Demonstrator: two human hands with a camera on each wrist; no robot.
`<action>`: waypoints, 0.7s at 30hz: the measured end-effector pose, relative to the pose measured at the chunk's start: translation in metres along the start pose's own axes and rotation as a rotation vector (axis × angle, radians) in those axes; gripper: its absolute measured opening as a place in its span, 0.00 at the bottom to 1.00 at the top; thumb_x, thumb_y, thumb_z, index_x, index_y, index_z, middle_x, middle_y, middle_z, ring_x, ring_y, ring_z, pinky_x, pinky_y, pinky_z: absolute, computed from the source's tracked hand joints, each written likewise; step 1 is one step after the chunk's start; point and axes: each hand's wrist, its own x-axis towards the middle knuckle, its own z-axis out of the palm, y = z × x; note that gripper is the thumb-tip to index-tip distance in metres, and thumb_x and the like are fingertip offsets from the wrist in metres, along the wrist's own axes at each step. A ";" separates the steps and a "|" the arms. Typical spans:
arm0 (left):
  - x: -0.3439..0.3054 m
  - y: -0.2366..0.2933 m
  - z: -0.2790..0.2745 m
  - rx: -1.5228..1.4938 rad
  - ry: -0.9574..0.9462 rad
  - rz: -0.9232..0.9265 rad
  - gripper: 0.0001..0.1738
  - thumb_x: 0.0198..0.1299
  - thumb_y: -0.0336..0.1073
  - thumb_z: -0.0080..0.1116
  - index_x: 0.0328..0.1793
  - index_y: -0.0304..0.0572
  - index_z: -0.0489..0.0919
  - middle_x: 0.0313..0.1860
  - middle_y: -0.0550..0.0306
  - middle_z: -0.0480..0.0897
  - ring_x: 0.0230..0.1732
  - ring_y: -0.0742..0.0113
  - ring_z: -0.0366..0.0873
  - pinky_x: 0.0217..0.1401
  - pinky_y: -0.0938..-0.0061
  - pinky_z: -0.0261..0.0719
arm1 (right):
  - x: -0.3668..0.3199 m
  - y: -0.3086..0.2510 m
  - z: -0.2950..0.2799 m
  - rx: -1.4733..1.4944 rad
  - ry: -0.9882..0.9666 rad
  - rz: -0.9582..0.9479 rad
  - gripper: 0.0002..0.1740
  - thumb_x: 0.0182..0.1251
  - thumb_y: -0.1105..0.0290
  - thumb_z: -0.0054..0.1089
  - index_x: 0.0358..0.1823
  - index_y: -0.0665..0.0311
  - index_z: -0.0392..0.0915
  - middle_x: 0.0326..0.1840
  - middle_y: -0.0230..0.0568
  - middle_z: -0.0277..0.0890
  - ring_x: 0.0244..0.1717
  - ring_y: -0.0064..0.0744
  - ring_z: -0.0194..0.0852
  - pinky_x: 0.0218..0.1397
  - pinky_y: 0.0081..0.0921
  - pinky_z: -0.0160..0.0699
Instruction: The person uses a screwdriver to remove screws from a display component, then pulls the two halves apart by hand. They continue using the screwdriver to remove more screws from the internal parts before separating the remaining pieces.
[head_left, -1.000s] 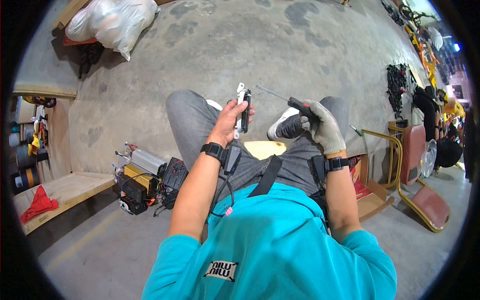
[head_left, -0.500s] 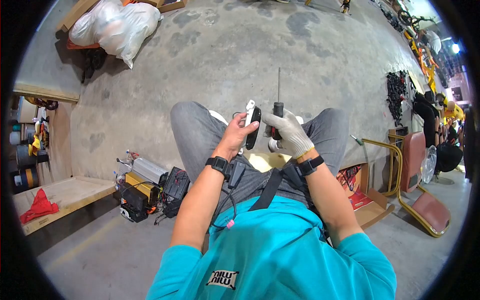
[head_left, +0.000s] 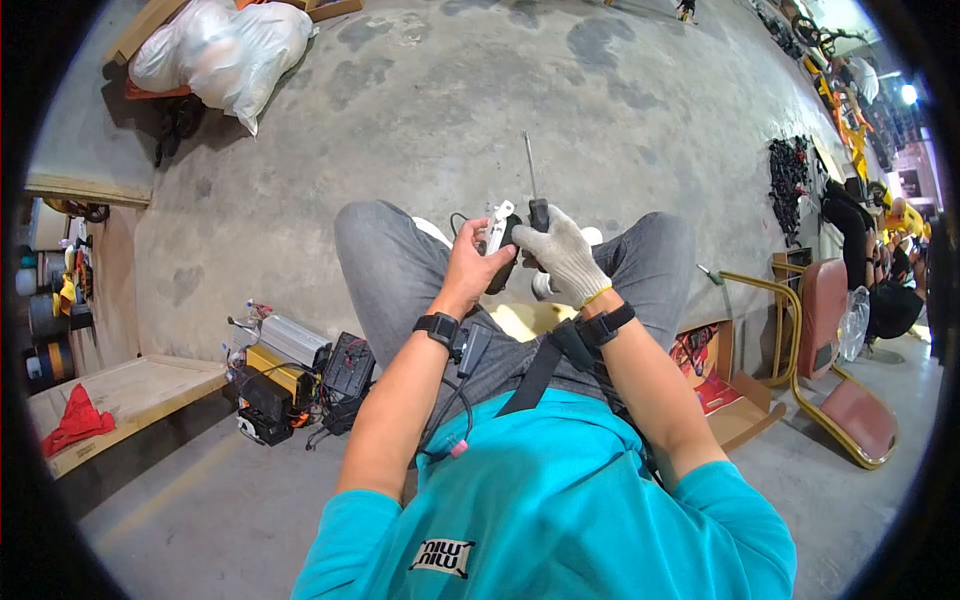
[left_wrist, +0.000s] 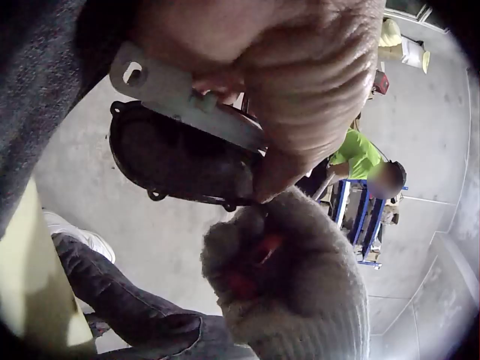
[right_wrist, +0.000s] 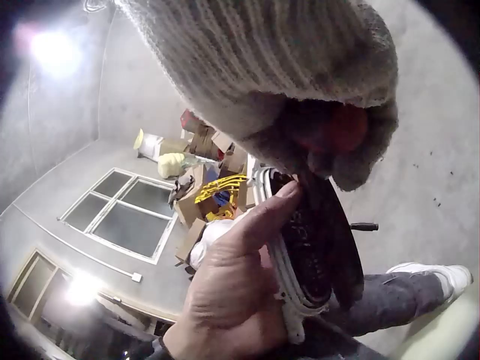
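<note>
My bare left hand [head_left: 468, 272] grips a white oval housing [right_wrist: 276, 247] with a lug at one end, its thumb pressed on the near edge. Beside the housing is a black cover [left_wrist: 176, 161] with small screw ears along its rim. In the right wrist view the cover leans away from the housing, and dark insides marked with writing show between them. My gloved right hand [head_left: 566, 262] holds a screwdriver [head_left: 538, 212] in curled fingers, its shaft pointing away from me. The gloved fingertips are right at the cover's edge; whether they pinch it I cannot tell.
Battery-like blocks and wired parts [head_left: 290, 365] sit on the floor at left, near a wooden tray [head_left: 150, 385] with a red cloth [head_left: 78, 420]. At right stand an open cardboard box [head_left: 740, 405] and a chair [head_left: 825, 310]. A white plastic bag [head_left: 225, 60] lies ahead.
My right hand has come leftward to the housing, and the screwdriver has swung from pointing left to pointing forward. The left hand keeps hold of the housing, now tilted slightly.
</note>
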 end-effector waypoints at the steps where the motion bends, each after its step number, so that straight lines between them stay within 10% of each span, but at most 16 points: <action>1: 0.002 -0.005 -0.001 0.000 0.001 0.000 0.37 0.53 0.33 0.76 0.67 0.36 0.69 0.56 0.49 0.76 0.55 0.63 0.76 0.56 0.72 0.77 | 0.000 -0.001 0.000 -0.037 0.039 0.016 0.15 0.59 0.65 0.63 0.41 0.68 0.77 0.28 0.37 0.78 0.25 0.25 0.78 0.27 0.23 0.79; 10: -0.003 0.003 -0.001 -0.228 -0.070 -0.103 0.25 0.60 0.29 0.60 0.64 0.32 0.71 0.50 0.55 0.81 0.51 0.69 0.78 0.57 0.75 0.75 | 0.002 0.006 -0.016 -0.107 0.047 -0.043 0.14 0.58 0.64 0.65 0.39 0.67 0.77 0.27 0.32 0.76 0.28 0.21 0.75 0.33 0.22 0.76; 21: 0.000 0.003 0.001 -0.153 -0.049 -0.089 0.28 0.59 0.28 0.67 0.64 0.29 0.69 0.47 0.52 0.83 0.45 0.69 0.81 0.48 0.75 0.81 | -0.011 -0.008 -0.023 -0.064 -0.081 0.054 0.15 0.59 0.63 0.66 0.40 0.67 0.76 0.30 0.32 0.76 0.28 0.21 0.73 0.33 0.23 0.74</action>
